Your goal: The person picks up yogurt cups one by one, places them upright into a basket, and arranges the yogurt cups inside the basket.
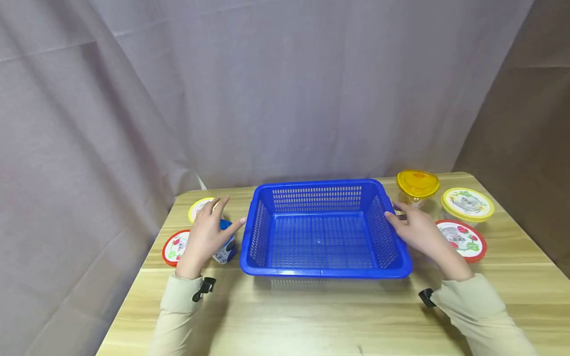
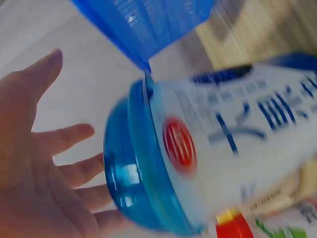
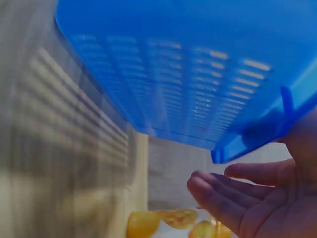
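Observation:
A blue plastic mesh basket (image 1: 318, 242) stands in the middle of the wooden table. My left hand (image 1: 207, 235) is spread beside its left side, thumb pointing toward the rim, over a white tub with a blue domed lid (image 1: 227, 247). In the left wrist view, that blue lid (image 2: 133, 163) overlaps the fingertips and the palm holds nothing. At the basket's right rim is my right hand (image 1: 418, 232). Its thumb reaches over the rim, partly hidden behind the plastic in the right wrist view, while the other fingers (image 3: 218, 193) extend loosely outside.
Left of the basket are a yellow-rimmed tub (image 1: 196, 210) and a red-rimmed tub (image 1: 175, 248). On the right stand a container with an amber lid (image 1: 417, 183), a yellow-lidded tub (image 1: 467, 203) and a red-rimmed tub (image 1: 463, 241). A grey curtain (image 1: 285, 99) hangs behind the table.

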Demonstrator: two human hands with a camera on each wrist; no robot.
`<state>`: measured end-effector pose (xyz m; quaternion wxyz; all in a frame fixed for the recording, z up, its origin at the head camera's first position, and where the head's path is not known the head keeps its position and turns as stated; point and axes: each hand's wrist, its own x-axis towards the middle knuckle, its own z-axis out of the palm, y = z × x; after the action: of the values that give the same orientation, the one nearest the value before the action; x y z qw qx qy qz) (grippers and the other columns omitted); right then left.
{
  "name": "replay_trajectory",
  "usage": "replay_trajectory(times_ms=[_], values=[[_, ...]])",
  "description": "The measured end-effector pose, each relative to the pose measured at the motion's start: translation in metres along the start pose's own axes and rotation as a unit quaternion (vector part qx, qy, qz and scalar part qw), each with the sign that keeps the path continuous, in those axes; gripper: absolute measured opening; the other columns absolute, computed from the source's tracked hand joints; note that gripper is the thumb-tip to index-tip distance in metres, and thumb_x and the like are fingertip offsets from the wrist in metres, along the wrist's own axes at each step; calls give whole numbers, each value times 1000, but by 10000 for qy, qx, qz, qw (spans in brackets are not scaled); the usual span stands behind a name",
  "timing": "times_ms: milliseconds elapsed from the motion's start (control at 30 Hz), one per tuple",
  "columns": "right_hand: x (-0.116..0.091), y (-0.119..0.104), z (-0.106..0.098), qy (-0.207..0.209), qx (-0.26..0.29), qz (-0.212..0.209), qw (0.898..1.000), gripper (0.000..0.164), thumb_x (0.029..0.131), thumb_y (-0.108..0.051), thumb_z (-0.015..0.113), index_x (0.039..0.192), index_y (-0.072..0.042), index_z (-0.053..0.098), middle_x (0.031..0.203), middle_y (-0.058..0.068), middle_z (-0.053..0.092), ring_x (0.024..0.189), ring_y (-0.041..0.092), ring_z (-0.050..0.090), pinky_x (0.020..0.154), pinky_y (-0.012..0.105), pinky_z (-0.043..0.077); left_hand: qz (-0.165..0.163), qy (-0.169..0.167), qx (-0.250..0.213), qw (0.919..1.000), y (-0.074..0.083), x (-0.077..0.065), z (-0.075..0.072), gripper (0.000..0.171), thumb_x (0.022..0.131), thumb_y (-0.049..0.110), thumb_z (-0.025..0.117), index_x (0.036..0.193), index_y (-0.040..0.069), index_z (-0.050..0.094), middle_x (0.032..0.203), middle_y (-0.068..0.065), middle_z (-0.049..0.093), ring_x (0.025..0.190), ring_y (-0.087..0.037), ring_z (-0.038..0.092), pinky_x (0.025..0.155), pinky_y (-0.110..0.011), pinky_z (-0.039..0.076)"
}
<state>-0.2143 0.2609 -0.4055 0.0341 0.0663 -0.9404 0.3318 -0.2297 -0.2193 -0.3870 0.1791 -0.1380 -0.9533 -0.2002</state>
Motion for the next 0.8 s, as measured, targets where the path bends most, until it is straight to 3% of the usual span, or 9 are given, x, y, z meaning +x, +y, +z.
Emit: replay_trajectory(times_ms=[133, 400, 800], values=[[-2, 3, 4, 121, 74, 61, 9999, 65, 107, -38, 42, 149, 12, 35, 136, 37, 51, 115, 52, 59, 94, 64, 46, -88, -353, -259, 9990, -11, -8, -6, 81, 88, 49, 75, 149, 4, 46, 148, -29, 41, 135, -49, 39, 109, -62, 35], [-4, 5, 12, 175, 397, 215, 9988, 68, 107, -42, 40, 151, 10, 34, 131, 38, 54, 109, 51, 61, 89, 63, 49, -569, -1095, -584, 9906, -30, -25, -12, 84, 84, 51, 78, 148, 7, 47, 150, -25, 39, 135, -46, 39, 105, -64, 39], [-3, 10, 16, 254, 458, 262, 9983, 68, 107, -45, 39, 153, 5, 33, 127, 36, 58, 112, 51, 59, 92, 67, 44, -434, -1091, -592, 9913, -35, -29, -7, 76, 85, 40, 80, 146, 9, 48, 146, -24, 44, 131, -45, 43, 102, -63, 42]])
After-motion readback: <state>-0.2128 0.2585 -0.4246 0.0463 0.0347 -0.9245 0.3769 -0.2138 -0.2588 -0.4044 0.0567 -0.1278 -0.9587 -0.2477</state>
